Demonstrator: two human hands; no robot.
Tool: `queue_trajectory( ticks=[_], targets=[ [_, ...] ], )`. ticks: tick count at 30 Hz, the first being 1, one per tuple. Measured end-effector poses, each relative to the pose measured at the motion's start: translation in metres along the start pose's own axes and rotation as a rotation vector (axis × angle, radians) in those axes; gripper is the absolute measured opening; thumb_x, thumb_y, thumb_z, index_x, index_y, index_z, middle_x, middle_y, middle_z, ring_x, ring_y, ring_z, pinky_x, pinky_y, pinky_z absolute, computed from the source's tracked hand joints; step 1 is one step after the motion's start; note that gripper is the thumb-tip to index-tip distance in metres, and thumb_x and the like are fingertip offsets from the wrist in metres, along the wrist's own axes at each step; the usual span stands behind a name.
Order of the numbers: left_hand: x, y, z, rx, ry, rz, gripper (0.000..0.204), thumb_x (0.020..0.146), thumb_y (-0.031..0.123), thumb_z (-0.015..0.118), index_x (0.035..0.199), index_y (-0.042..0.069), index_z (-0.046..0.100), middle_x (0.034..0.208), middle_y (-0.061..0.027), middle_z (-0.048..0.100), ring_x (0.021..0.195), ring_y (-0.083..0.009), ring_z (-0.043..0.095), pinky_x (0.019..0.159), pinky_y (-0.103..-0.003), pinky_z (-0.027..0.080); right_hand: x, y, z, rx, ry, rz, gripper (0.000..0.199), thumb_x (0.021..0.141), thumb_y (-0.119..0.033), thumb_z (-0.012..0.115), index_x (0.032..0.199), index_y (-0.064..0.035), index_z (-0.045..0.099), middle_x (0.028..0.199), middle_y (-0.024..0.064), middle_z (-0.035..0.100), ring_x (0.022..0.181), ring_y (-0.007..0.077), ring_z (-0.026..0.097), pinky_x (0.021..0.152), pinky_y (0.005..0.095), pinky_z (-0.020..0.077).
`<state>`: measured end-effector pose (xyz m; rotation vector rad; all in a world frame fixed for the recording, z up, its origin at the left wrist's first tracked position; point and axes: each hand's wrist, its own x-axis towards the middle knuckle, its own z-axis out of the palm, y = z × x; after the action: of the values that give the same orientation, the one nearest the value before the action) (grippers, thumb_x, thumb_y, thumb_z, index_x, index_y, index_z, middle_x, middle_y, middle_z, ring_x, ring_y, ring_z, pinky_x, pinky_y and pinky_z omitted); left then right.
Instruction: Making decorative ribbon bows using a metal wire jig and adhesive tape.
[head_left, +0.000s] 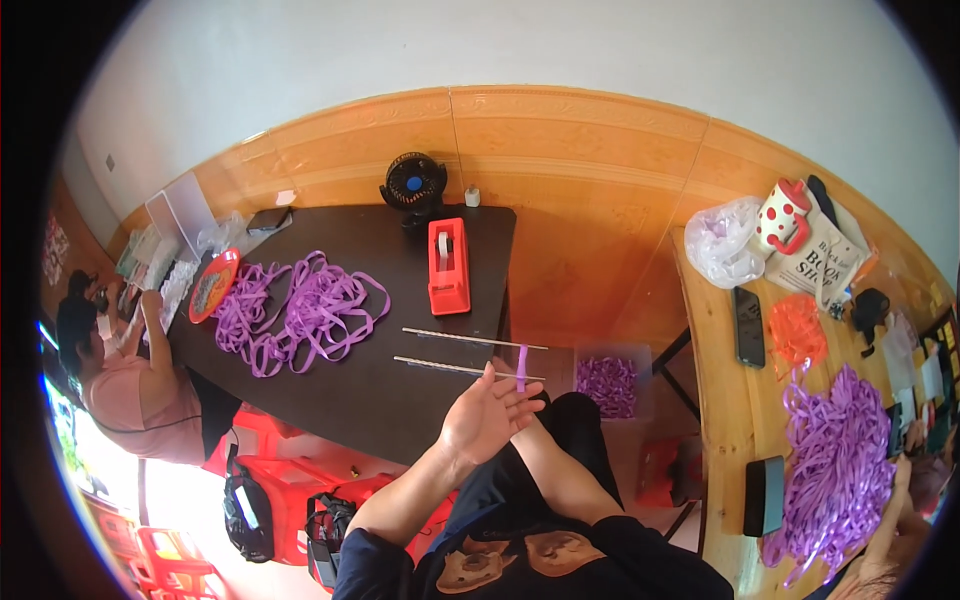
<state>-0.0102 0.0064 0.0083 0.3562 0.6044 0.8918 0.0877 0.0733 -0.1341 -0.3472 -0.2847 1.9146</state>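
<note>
Two thin metal rods (440,336) lie side by side at the right edge of the dark table, their ends sticking out past it. A short purple ribbon piece (522,362) spans both rods near those ends. My left hand (485,415) is just below it, palm up with thumb and fingers apart, its fingertips close to the ribbon's lower end. Behind it, my right hand (524,428) is mostly hidden; its forearm crosses in from the lower right and its fingers cannot be made out.
The dark table (400,410) carries a purple ribbon heap (325,310), a red tape dispenser (449,268), a black fan (413,185) and an orange plate (214,285). A bin of purple pieces (606,388) stands lower right. Another person (150,400) works left; a wooden table (735,420) holds more ribbon.
</note>
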Motion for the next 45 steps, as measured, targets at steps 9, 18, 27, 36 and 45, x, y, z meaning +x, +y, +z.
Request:
queue_trajectory(
  ticks=[9, 18, 27, 36, 45],
  targets=[
    [0.000, 0.002, -0.001, -0.053, -0.023, 0.037, 0.064, 0.098, 0.052, 0.029, 0.129, -0.003, 0.044, 0.127, -0.0151, 0.052, 0.110, -0.0267, 0.052, 0.091, -0.037, 0.039, -0.020, -0.058, 0.033, -0.013, -0.169, -0.018, 0.056, 0.095, -0.043, 0.048, 0.136, -0.0060, 0.040, 0.102, 0.0183, 0.064, 0.092, 0.0249, 0.064, 0.081, 0.0364, 0.0528],
    [0.011, -0.014, 0.000, 0.076, 0.052, 0.057, 0.037, 0.099, 0.038, 0.040, 0.121, 0.011, 0.053, 0.107, -0.0037, 0.061, 0.094, -0.0179, 0.059, 0.083, -0.033, 0.044, -0.011, -0.082, 0.045, -0.379, -0.012, 0.074, 0.036, 0.095, -0.019, 0.052, 0.129, -0.0055, 0.049, 0.093, 0.0132, 0.064, 0.081, 0.0245, 0.065, 0.069, 0.0335, 0.0553],
    [-0.070, -0.020, 0.017, 0.454, -0.350, -0.045, 0.039, 0.097, 0.028, 0.051, 0.126, 0.002, 0.055, 0.107, -0.0057, 0.066, 0.087, -0.0111, 0.061, 0.075, -0.025, 0.047, -0.045, -0.123, 0.025, -0.247, 0.025, -0.127, 0.034, 0.092, -0.013, 0.055, 0.125, -0.0053, 0.054, 0.083, 0.0087, 0.062, 0.079, 0.0214, 0.061, 0.070, 0.0321, 0.0490],
    [-0.080, 0.072, -0.037, 1.520, 0.344, 1.153, 0.016, 0.082, 0.008, 0.063, 0.094, -0.002, 0.068, 0.084, -0.0172, 0.065, 0.082, -0.0307, 0.063, 0.072, -0.036, 0.051, -0.034, -0.203, -0.142, -1.706, 0.270, -0.402, 0.032, 0.096, -0.018, 0.050, 0.120, 0.0027, 0.054, 0.095, 0.0091, 0.063, 0.076, 0.0113, 0.056, 0.062, 0.0268, 0.0465],
    [-0.022, 0.148, -0.090, 2.128, 1.145, 0.933, 0.023, 0.075, 0.023, 0.070, 0.087, 0.004, 0.067, 0.107, -0.0119, 0.055, 0.107, -0.0305, 0.046, 0.086, -0.042, 0.036, -0.086, -0.107, -0.124, -1.279, 0.484, -0.236, 0.022, 0.086, -0.012, 0.064, 0.105, 0.0001, 0.062, 0.088, 0.0054, 0.062, 0.073, 0.0133, 0.058, 0.068, 0.0255, 0.0489]
  ],
)
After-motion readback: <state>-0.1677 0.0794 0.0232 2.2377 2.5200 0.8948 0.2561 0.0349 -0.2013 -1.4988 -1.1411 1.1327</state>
